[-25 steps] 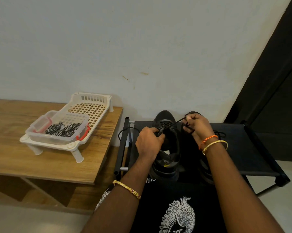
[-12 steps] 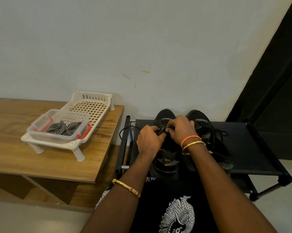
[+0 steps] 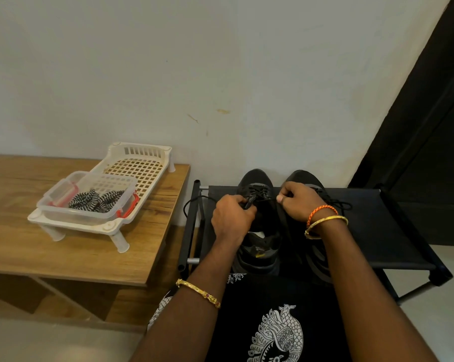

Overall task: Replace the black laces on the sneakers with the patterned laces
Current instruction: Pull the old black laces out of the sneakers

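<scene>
Two black sneakers stand side by side on a black rack (image 3: 393, 231). The left sneaker (image 3: 257, 246) has its black lace (image 3: 265, 199) partly pulled loose. My left hand (image 3: 231, 218) grips the sneaker's upper at the eyelets on its left side. My right hand (image 3: 299, 202) pinches a strand of the black lace drawn out to the right. The right sneaker (image 3: 312, 254) is mostly hidden behind my right wrist. The black-and-white patterned laces (image 3: 95, 202) lie in a clear plastic box (image 3: 64, 212).
The clear box sits in a white lattice tray (image 3: 142, 165) on a wooden table (image 3: 64, 252) to the left of the rack. A pale wall stands behind. A dark door or panel (image 3: 424, 126) fills the right side.
My right hand moved left to the eyelets beside my left hand, then pulled back right with a lace strand. The left hand stayed on the sneaker.
</scene>
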